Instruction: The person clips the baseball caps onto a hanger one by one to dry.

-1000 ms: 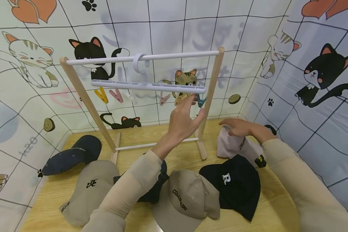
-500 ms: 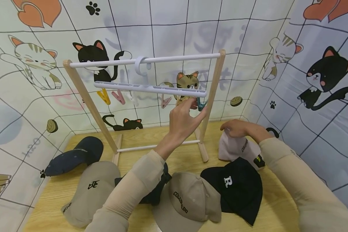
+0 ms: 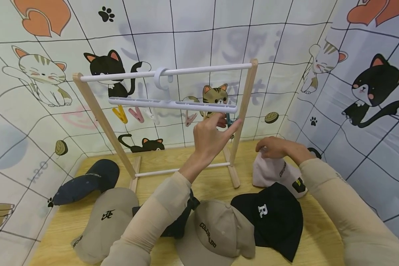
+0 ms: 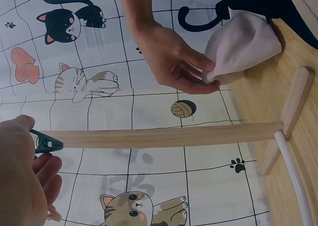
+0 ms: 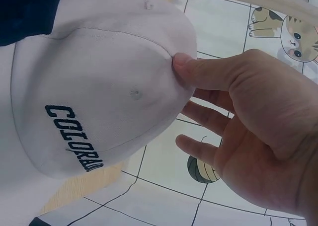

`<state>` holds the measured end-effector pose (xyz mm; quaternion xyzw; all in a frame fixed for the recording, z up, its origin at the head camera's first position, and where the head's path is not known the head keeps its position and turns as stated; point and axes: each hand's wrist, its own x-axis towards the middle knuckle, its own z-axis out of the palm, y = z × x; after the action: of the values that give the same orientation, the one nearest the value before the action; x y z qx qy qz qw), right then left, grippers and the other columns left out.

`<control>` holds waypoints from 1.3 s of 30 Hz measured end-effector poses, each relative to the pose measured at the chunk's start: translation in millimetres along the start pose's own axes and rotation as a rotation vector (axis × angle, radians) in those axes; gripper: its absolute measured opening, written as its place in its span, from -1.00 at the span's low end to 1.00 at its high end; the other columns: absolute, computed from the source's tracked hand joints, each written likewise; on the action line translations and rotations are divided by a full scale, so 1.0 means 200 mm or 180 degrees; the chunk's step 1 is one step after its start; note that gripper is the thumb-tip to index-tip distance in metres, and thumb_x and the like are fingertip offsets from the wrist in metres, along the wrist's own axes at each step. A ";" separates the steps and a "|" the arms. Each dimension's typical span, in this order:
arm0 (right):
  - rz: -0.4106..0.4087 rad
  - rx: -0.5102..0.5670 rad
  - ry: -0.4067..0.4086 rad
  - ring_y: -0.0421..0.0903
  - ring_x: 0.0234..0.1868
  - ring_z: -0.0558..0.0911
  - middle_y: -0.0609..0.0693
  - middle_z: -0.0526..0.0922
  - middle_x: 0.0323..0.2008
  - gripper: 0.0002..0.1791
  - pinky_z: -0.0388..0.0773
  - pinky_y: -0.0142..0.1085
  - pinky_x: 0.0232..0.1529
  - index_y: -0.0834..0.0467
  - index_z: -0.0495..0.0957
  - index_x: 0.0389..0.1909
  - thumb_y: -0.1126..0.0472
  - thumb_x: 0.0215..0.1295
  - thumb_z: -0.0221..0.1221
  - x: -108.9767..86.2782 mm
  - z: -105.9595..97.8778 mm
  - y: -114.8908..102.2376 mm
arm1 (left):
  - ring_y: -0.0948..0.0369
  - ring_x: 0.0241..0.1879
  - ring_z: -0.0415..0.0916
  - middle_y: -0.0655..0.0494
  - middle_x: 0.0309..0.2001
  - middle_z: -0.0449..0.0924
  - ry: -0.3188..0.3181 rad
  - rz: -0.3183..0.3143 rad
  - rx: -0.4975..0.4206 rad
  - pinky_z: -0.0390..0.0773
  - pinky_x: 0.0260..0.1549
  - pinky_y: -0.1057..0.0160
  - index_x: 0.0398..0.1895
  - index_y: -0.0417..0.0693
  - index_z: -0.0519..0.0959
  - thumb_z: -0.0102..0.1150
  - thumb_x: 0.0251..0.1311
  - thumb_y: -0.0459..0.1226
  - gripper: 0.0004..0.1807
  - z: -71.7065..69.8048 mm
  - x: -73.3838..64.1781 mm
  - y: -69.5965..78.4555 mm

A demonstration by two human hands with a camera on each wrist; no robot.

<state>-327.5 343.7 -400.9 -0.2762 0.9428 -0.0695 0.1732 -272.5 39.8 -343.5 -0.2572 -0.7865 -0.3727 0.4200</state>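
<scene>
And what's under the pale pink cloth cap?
The pale yellow wood-grain tabletop shows beside the pale pink cloth cap, whose crown the person's bare right hand pinches. Directly under the cap, and inside it, everything is covered, so I can't tell what's there.

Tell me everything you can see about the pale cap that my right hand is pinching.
The pale pinkish cap sits on the right side of the wood-grain table, behind the black cap. It looks like woven fabric, with stitched seams, small eyelets and dark lettering beginning COLORA. A black-and-yellow patch shows toward its brim end. Your right hand pinches the top of its crown, where the fabric is gathered. I can't tell whether the black cap touches it.
</scene>
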 end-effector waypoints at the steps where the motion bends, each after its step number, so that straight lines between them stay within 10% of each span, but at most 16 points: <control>1: 0.0000 0.0011 0.0022 0.35 0.32 0.71 0.30 0.77 0.27 -0.65 0.63 0.31 0.35 0.28 0.73 0.27 0.26 0.58 0.36 -0.01 0.00 0.00 | 0.20 -0.36 0.88 0.04 -0.34 0.92 0.0000 0.0005 -0.0004 0.66 -0.49 0.25 -0.22 -0.11 0.77 0.65 0.31 0.02 -0.61 0.00 0.00 0.00; 39: 0.0101 0.0014 0.0808 0.20 0.09 0.79 0.19 0.84 0.07 -0.77 0.71 0.21 0.13 0.24 0.77 0.08 0.18 0.59 0.40 -0.27 -0.06 0.08 | 0.12 -0.46 0.81 0.07 -0.40 0.88 -0.0109 0.0105 0.0173 0.52 -0.61 0.24 -0.46 -0.06 0.69 0.53 0.43 0.01 -0.58 -0.02 -0.02 -0.03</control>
<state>-297.2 388.2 -377.9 -0.2498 0.9612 -0.1033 0.0541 -273.0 32.2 -347.8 -0.2650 -0.7990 -0.3397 0.4194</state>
